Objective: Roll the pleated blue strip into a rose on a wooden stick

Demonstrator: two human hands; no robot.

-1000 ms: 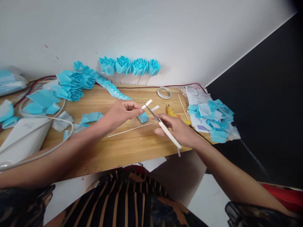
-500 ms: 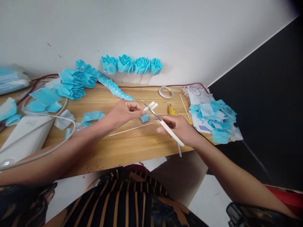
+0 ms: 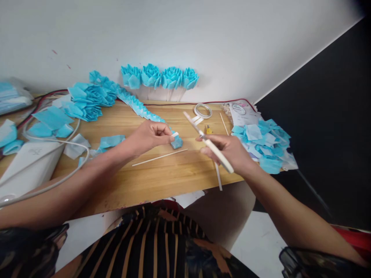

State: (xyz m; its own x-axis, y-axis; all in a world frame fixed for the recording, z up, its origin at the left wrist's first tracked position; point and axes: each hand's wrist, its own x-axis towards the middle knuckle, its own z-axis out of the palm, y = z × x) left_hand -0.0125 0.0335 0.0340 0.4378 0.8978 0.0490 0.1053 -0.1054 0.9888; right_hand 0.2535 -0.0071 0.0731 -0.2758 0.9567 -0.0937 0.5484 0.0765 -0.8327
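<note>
Pinched between the thumb and fingertips of my left hand (image 3: 155, 135) is the short end of a white strip (image 3: 175, 134). My right hand (image 3: 224, 150) grips scissors (image 3: 216, 150) with a pale handle, their blades pointing up and to the left. Just behind the blades is another white strip piece (image 3: 197, 120); whether it lies on the table or hangs in the air I cannot tell. Beside my left fingertips sits a folded blue piece (image 3: 176, 142). A thin stick (image 3: 160, 157) lies in front of my hands. Below my right hand a longer white strip (image 3: 218, 177) crosses the table edge.
Blue flowers (image 3: 160, 77) on sticks lean at the wall. More flowers (image 3: 87, 101) and a folded blue chain (image 3: 139, 106) lie left. A tape roll (image 3: 203, 111), a partly hidden yellow tool (image 3: 208, 130) and a pile of blue pieces (image 3: 265, 143) are right. A white corded device (image 3: 33, 166) lies left.
The scissors and my right hand have moved right, away from my left hand. The white strip is parted: a short end stays in my left fingers, another piece is by the blades.
</note>
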